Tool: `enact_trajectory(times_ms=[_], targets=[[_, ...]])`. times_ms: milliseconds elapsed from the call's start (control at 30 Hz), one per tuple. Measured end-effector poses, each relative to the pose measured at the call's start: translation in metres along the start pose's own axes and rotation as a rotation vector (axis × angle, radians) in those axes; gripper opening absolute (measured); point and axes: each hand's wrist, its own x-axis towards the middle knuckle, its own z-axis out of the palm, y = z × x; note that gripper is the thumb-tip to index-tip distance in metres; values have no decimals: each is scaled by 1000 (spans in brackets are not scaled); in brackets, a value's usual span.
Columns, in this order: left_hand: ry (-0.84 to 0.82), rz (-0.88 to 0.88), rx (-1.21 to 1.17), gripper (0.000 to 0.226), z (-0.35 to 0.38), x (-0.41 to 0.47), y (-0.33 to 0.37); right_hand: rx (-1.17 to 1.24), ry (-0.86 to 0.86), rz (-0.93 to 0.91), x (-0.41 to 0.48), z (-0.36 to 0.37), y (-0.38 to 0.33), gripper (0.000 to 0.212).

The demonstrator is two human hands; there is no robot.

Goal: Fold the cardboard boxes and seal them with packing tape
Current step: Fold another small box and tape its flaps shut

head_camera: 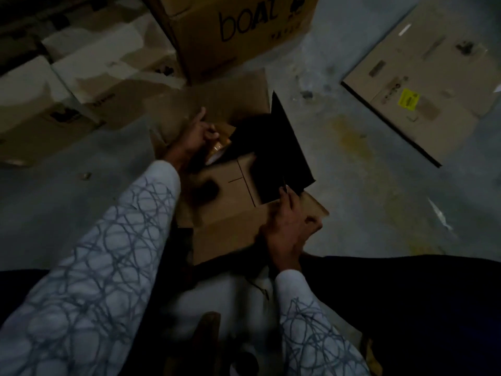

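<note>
A brown cardboard box lies on the floor in front of me with its flaps half folded. One dark flap stands up at the right. My left hand grips a roll of brown packing tape over the box's far side, index finger pointing away. My right hand holds the near right corner of the box, its fingertips at the base of the dark flap. The scene is dim and blurred.
A large box printed "boat" stands just behind the work. Several cartons are stacked at the left. A flattened carton with a yellow label lies on the grey concrete floor at the right. My dark trousers fill the bottom.
</note>
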Motion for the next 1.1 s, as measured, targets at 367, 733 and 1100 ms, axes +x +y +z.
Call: enact_trajectory(times_ms=[367,733,1100], targets=[[309,-57,-92,36,-61,-74,17,498,271,98,45,-11,25,107],[175,-23,-78,29,-66,-43,23,536,174,-11,31,-4,29,60],[158,-78,-870,21,-26,-55,7,-14,-236,29,23,3,25,66]])
